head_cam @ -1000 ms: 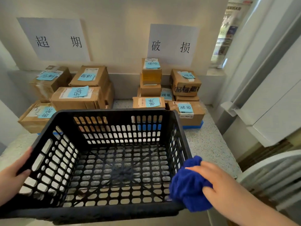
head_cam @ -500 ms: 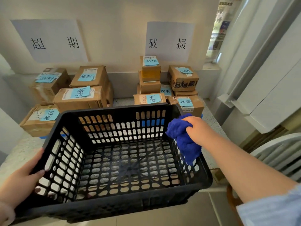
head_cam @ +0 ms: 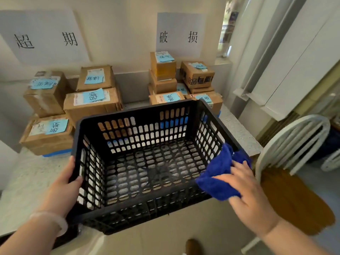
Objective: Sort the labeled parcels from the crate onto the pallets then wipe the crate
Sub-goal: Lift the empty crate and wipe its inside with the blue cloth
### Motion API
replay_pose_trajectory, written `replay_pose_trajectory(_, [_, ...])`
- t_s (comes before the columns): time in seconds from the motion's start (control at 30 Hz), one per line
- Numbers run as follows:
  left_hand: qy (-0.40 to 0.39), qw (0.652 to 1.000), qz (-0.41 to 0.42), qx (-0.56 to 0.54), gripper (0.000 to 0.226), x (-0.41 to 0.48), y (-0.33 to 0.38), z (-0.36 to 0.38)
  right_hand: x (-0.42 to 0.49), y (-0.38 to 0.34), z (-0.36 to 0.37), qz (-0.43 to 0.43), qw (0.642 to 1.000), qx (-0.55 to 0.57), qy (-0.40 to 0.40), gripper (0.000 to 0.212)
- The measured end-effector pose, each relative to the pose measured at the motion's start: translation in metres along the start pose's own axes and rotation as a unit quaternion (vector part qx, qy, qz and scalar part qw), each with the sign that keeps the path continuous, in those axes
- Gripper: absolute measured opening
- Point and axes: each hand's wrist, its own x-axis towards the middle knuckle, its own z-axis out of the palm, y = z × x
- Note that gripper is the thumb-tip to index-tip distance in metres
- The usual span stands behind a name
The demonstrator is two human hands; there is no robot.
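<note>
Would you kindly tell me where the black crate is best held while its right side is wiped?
Grip the black crate by its left wall's top rim, coming from the left with the thumb over it, as the left hand does. The solid rim above the slots gives purchase, opposite the blue cloth.

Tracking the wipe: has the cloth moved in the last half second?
Yes: the cloth slid along the crate's right wall, away from the parcels, to its near corner.
</note>
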Motion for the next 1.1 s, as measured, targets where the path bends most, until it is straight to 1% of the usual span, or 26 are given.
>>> replay_pose_trajectory(0.03, [-0.007, 1.0, -0.003, -0.004, 0.067, -0.003, 0.003, -0.001, -0.004, -0.014, 0.012, -0.015, 1.0, -0.016, 0.006, 0.041])
replay_pose_trajectory(0.1, [-0.002, 1.0, -0.002, 0.001, 0.059, -0.01, 0.011, -0.002, -0.005, -0.046, 0.037, -0.039, 0.999, -0.012, 0.02, 0.043])
replay_pose_trajectory(0.2, [-0.014, 1.0, -0.011, -0.021, 0.044, -0.023, 0.02, -0.005, 0.004, -0.095, 0.077, -0.097, 0.995, -0.025, 0.006, 0.05])
replay_pose_trajectory(0.27, [-0.05, 0.998, -0.028, -0.035, 0.042, -0.022, 0.026, -0.004, 0.014, -0.127, 0.099, -0.131, 0.99, -0.034, -0.027, 0.053])
replay_pose_trajectory(0.33, [-0.085, 0.994, -0.038, -0.063, 0.051, 0.004, 0.006, -0.013, 0.025, -0.162, 0.119, -0.166, 0.985, -0.041, -0.04, 0.054])
replay_pose_trajectory(0.37, [-0.109, 0.991, -0.023, -0.069, 0.063, 0.022, -0.01, -0.018, 0.03, -0.179, 0.127, -0.179, 0.982, -0.042, -0.045, 0.054])
replay_pose_trajectory(0.4, [-0.127, 0.988, -0.007, -0.084, 0.075, 0.02, -0.007, -0.021, 0.033, -0.194, 0.136, -0.197, 0.978, -0.04, -0.046, 0.054])
replay_pose_trajectory(0.43, [-0.151, 0.984, -0.007, -0.091, 0.079, 0.008, 0.002, -0.024, 0.035, -0.207, 0.146, -0.222, 0.973, -0.043, -0.048, 0.054])
replay_pose_trajectory(0.47, [-0.176, 0.981, -0.001, -0.086, 0.073, -0.011, 0.015, -0.025, 0.035, -0.218, 0.157, -0.252, 0.965, -0.055, -0.051, 0.054])
replay_pose_trajectory(0.5, [-0.209, 0.975, 0.036, -0.069, 0.061, -0.025, 0.021, -0.029, 0.033, -0.227, 0.167, -0.277, 0.957, -0.069, -0.061, 0.055])
replay_pose_trajectory(0.53, [-0.224, 0.969, 0.081, -0.061, 0.053, -0.032, 0.021, -0.032, 0.031, -0.234, 0.175, -0.293, 0.95, -0.082, -0.065, 0.056])
replay_pose_trajectory(0.57, [-0.231, 0.965, 0.115, -0.043, 0.049, -0.046, 0.025, -0.035, 0.029, -0.238, 0.181, -0.298, 0.948, -0.089, -0.062, 0.055])
replay_pose_trajectory(0.6, [-0.228, 0.965, 0.126, -0.042, 0.046, -0.049, 0.029, -0.038, 0.029, -0.238, 0.186, -0.297, 0.949, -0.087, -0.055, 0.055])
replay_pose_trajectory(0.63, [-0.19, 0.966, 0.174, 0.003, 0.038, -0.054, 0.028, -0.043, 0.03, -0.237, 0.188, -0.292, 0.952, -0.074, -0.049, 0.055])
replay_pose_trajectory(0.67, [-0.147, 0.975, 0.169, -0.001, 0.027, -0.06, 0.031, -0.046, 0.032, -0.236, 0.189, -0.289, 0.955, -0.055, -0.048, 0.057])
replay_pose_trajectory(0.7, [-0.108, 0.976, 0.191, 0.009, 0.021, -0.062, 0.031, -0.047, 0.034, -0.234, 0.187, -0.283, 0.957, -0.03, -0.051, 0.059])
replay_pose_trajectory(0.73, [-0.078, 0.973, 0.214, 0.022, 0.026, -0.069, 0.024, -0.049, 0.037, -0.234, 0.185, -0.27, 0.961, 0.005, -0.063, 0.063])
replay_pose_trajectory(0.77, [-0.052, 0.959, 0.268, 0.075, 0.034, -0.077, 0.011, -0.051, 0.04, -0.235, 0.18, -0.246, 0.965, 0.047, -0.082, 0.068])
replay_pose_trajectory(0.83, [-0.053, 0.909, 0.377, 0.168, 0.05, -0.097, -0.008, -0.046, 0.045, -0.236, 0.172, -0.193, 0.968, 0.115, -0.108, 0.076])
replay_pose_trajectory(0.87, [-0.06, 0.887, 0.405, 0.212, 0.057, -0.103, -0.015, -0.041, 0.047, -0.234, 0.167, -0.181, 0.969, 0.126, -0.111, 0.076])
replay_pose_trajectory(0.9, [-0.056, 0.875, 0.414, 0.244, 0.061, -0.105, -0.023, -0.038, 0.048, -0.231, 0.163, -0.177, 0.97, 0.123, -0.116, 0.076])
replay_pose_trajectory(0.97, [-0.034, 0.853, 0.422, 0.305, 0.064, -0.101, -0.031, -0.037, 0.048, -0.219, 0.153, -0.183, 0.974, 0.072, -0.114, 0.081])
replay_pose_trajectory(1.03, [-0.024, 0.807, 0.463, 0.366, 0.056, -0.09, -0.031, -0.042, 0.049, -0.199, 0.139, -0.175, 0.979, -0.044, -0.097, 0.087])
replay_pose_trajectory(1.07, [-0.033, 0.786, 0.482, 0.386, 0.05, -0.087, -0.03, -0.046, 0.051, -0.188, 0.131, -0.151, 0.976, -0.115, -0.109, 0.089])
replay_pose_trajectory(1.1, [-0.04, 0.77, 0.496, 0.398, 0.045, -0.083, -0.029, -0.049, 0.053, -0.177, 0.122, -0.126, 0.969, -0.172, -0.127, 0.085])
